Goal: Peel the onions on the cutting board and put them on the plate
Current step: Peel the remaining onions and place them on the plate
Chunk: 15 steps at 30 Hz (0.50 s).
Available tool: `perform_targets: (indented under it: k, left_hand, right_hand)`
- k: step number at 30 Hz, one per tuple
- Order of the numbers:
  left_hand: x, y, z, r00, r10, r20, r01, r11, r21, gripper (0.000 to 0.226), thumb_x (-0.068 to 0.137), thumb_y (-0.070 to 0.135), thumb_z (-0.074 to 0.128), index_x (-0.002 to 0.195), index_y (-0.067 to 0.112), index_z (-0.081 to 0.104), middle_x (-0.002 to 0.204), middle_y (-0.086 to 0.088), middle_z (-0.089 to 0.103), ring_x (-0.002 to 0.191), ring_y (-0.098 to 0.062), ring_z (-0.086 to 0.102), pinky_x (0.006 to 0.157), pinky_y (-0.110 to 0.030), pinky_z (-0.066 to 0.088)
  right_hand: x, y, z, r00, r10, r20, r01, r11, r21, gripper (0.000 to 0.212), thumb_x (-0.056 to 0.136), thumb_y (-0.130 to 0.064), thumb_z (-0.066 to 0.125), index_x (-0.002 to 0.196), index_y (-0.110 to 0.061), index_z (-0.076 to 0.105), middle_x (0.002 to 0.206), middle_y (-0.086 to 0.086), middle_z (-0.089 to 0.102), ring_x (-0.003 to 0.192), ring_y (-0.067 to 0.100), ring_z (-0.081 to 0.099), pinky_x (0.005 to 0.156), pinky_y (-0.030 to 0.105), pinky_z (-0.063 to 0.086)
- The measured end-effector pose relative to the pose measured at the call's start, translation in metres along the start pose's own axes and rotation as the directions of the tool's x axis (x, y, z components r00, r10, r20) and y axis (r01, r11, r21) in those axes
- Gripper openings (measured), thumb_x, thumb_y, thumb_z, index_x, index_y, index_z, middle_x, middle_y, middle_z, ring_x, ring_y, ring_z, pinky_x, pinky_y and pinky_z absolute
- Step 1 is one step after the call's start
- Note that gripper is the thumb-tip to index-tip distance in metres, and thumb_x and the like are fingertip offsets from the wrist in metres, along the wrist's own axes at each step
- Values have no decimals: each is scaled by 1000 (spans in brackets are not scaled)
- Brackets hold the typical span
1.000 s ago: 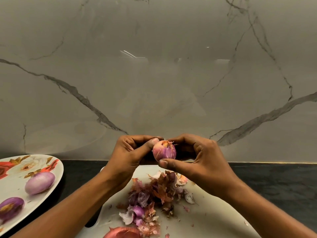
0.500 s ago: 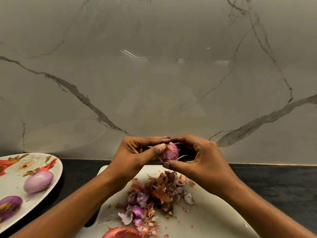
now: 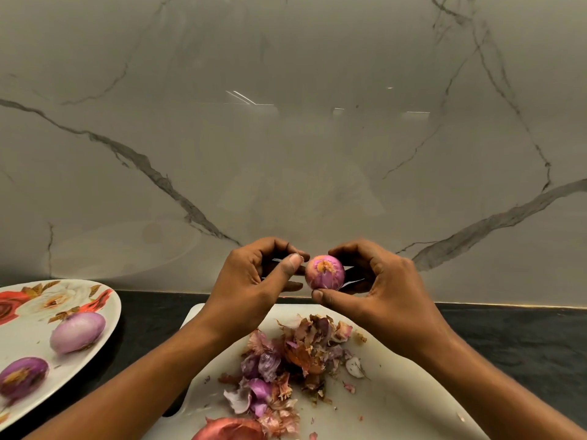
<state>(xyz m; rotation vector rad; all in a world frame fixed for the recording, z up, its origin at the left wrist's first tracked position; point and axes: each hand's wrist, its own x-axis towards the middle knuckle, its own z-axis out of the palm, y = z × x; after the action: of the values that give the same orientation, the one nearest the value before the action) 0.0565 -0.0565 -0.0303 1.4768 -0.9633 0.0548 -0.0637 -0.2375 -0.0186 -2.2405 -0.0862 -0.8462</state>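
Observation:
My right hand (image 3: 381,300) holds a small, partly peeled pink onion (image 3: 324,272) between thumb and fingertips, lifted above the white cutting board (image 3: 397,398). My left hand (image 3: 251,281) is curled next to it, the thumb tip at the onion's left edge. It seems to grip a thin knife (image 3: 354,280) whose blade passes behind the onion. An onion still in its skin (image 3: 228,430) lies at the board's near edge. On the floral plate (image 3: 28,341) at the left sit two peeled onions (image 3: 77,331) (image 3: 22,377).
A heap of onion skins (image 3: 286,363) covers the middle of the board. The board and plate rest on a dark counter (image 3: 524,341). Close behind it rises a marble wall (image 3: 286,138).
The onion has turned in my right hand, so its pale orange end now faces me. My left thumb has slid off the onion to its left side.

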Motion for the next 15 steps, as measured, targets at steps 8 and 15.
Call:
perform_targets:
  k: [8, 15]
  left_hand:
    - [-4, 3, -4, 998, -38, 46, 36, 998, 52, 11, 86, 2, 82, 95, 6, 80, 90, -6, 81, 87, -26, 79, 78, -45, 67]
    - [-5, 8, 0, 984, -71, 165, 95, 985, -141, 42, 87, 12, 82, 127, 11, 70, 112, -7, 80, 98, -30, 79, 82, -39, 66]
  right_hand:
    - [2, 2, -4, 999, 25, -40, -23, 999, 33, 58, 74, -32, 94, 121, -31, 60, 114, -12, 69, 95, 7, 73, 77, 27, 65]
    - [1, 1, -1, 999, 12, 51, -13, 1000, 10, 61, 74, -36, 92, 129, -35, 66, 119, -17, 65, 99, 8, 71, 79, 23, 63]
